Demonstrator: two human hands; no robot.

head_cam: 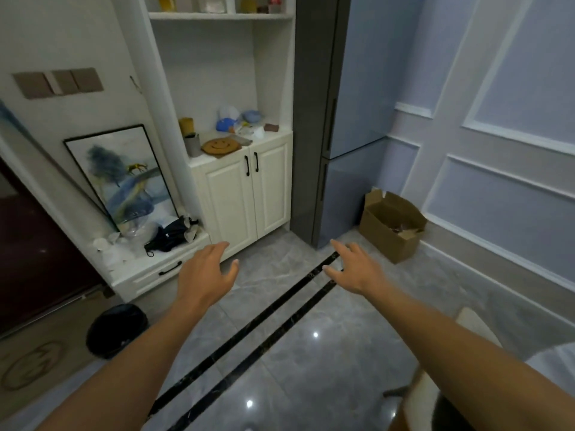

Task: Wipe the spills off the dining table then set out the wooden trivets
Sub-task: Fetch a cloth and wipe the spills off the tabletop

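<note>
- A round trivet [221,147] is being shown lying flat on the desk [267,140] that tops the white cabinet [245,194], toward the left end and just above the two doors.
- The trivet is being seen as brown and wood-coloured, with a wavy edge and a dark smiley face on its upper side; a darker edge is showing under its near side, and whether that is a second trivet cannot be told.
- A gray cup [192,144] and a yellow container [186,126] are being kept at the cabinet's left edge, and blue and white clutter [236,119] at its back.
- The left hand [207,272] is being held out in front of the cabinet's base, fingers straight and spread, with nothing gripped.
- The right hand [354,267] is being held out to the right of the cabinet, over the gray floor [280,306], likewise wide and holding nothing.
- A gray fridge [342,119] is standing against the cabinet's right side, and a cardboard box [392,225] farther right.
</note>
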